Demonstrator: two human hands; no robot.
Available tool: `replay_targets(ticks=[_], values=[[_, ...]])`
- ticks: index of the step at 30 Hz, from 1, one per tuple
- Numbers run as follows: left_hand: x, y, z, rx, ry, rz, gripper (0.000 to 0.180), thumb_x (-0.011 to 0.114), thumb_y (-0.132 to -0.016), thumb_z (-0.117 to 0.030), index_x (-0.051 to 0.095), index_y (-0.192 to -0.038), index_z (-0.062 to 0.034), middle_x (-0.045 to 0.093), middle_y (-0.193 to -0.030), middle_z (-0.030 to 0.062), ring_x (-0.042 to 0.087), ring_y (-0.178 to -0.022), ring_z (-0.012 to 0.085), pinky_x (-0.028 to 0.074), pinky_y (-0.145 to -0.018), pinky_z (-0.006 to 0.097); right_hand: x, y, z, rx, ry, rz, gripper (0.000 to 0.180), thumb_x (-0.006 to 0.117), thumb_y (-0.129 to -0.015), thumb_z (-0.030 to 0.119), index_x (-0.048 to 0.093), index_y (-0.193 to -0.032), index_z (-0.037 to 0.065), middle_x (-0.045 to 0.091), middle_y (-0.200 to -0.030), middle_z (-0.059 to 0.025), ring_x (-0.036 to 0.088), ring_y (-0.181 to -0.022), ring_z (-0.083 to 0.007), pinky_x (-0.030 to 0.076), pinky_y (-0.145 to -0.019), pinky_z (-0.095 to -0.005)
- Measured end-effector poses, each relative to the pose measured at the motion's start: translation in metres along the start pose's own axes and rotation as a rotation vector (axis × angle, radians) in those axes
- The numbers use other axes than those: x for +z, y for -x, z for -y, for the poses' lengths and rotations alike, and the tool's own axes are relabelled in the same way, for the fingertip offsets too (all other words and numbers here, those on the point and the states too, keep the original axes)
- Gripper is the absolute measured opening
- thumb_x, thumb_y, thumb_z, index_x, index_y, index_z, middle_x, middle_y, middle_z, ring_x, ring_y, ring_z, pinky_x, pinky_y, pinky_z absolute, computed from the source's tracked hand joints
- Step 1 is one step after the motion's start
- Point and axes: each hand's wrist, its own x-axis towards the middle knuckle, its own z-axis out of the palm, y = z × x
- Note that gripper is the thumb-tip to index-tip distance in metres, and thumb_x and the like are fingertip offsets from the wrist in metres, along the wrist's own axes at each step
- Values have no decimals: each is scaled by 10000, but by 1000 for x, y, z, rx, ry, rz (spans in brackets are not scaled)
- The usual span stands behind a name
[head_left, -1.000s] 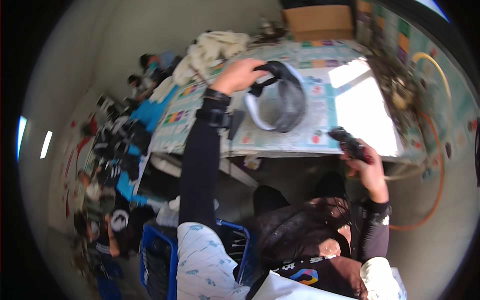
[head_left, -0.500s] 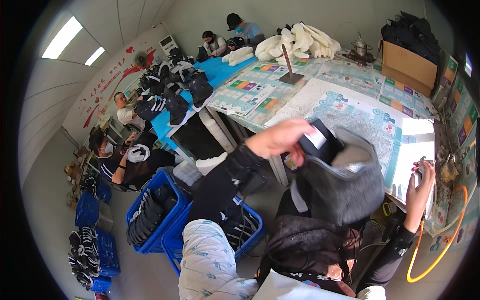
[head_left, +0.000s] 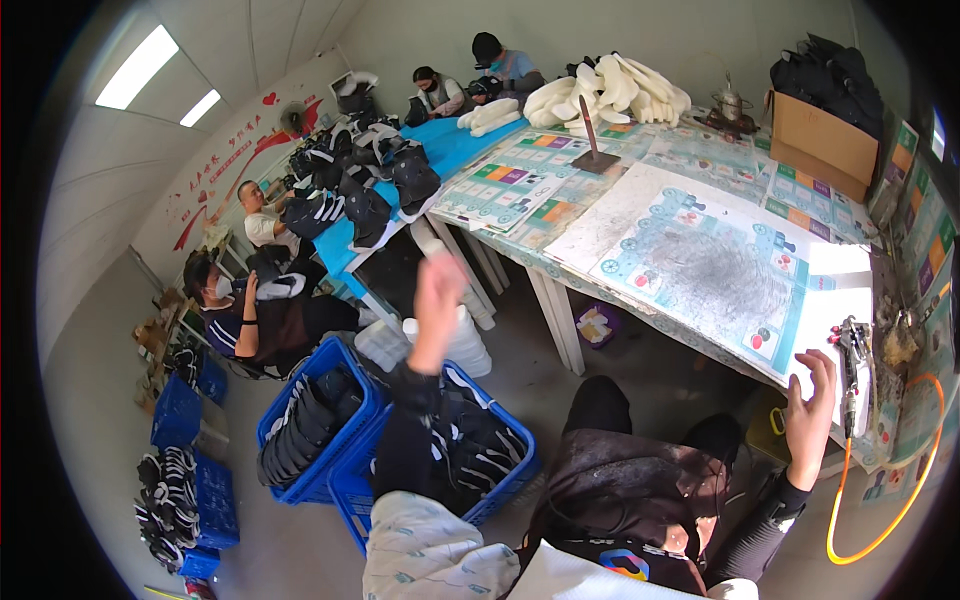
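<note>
My left hand (head_left: 437, 300) is raised in front of me, smeared by motion; nothing shows in it, but its fingers do not come out clearly. Below it stand a blue crate (head_left: 518, 452) of dark fabric pieces with white stripes and a stack of white pieces (head_left: 462, 345). My right hand (head_left: 808, 415) is at the table's near right edge, fingers apart and holding nothing. Close beside it lies a metal hand tool (head_left: 852, 350) with an orange hose (head_left: 905, 500). A heap of black and white fabric pieces (head_left: 350, 190) covers a blue-topped table.
The sheet-covered worktable (head_left: 690, 260) bears a pole on a square base (head_left: 588, 125), white curved forms (head_left: 615, 90) and a cardboard box (head_left: 825, 145). Another full blue crate (head_left: 300, 440) stands left. Co-workers sit at the left (head_left: 250, 320) and behind the far table (head_left: 500, 70).
The grey pouch-shaped fabric piece has left my left hand, which has swung left. My right hand has come away from the metal tool. A blurred dark-and-grey piece now shows above the heap's far end.
</note>
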Motion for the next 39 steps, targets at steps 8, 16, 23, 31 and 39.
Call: replay_targets(ticks=[8,16,23,31,39], values=[[-69,290,139,-1085,-85,21,491,629,-1069,-438,661,-771,-49,683,-690,42,641,-598,139,491,-592,265,-14,2,-9,-92,117,71,272,588,-935,-80,628,-1197,-18,585,-1306,-156,567,-1276,-317,437,-1077,-355],[-238,476,224,-1045,-611,-40,501,661,-1025,-412,631,-658,-72,637,-546,98,589,-446,197,431,-422,350,23,5,-14,18,-50,264,297,571,-1030,-22,630,-1321,-13,623,-1346,-117,591,-1291,-218,450,-1111,-356],[-245,572,246,-1423,-435,-355,386,766,-966,-426,697,-956,-47,650,-737,20,615,-592,125,492,-540,286,60,16,6,88,126,413,297,571,-1064,50,635,-1344,-25,642,-1347,-112,589,-1289,-197,450,-1129,-357],[-262,617,265,-1286,-879,404,502,813,-870,-463,769,-1034,9,773,-880,200,752,-817,338,568,-715,436,115,20,44,-12,132,607,273,571,-1077,76,639,-1321,-27,634,-1358,-111,593,-1290,-202,464,-1118,-356],[-232,592,262,-1375,-834,777,441,862,-772,-411,769,-964,-25,769,-984,188,743,-976,360,563,-869,453,138,25,64,43,174,685,256,578,-1058,51,643,-1300,-1,623,-1365,-105,594,-1272,-194,442,-1122,-334]])
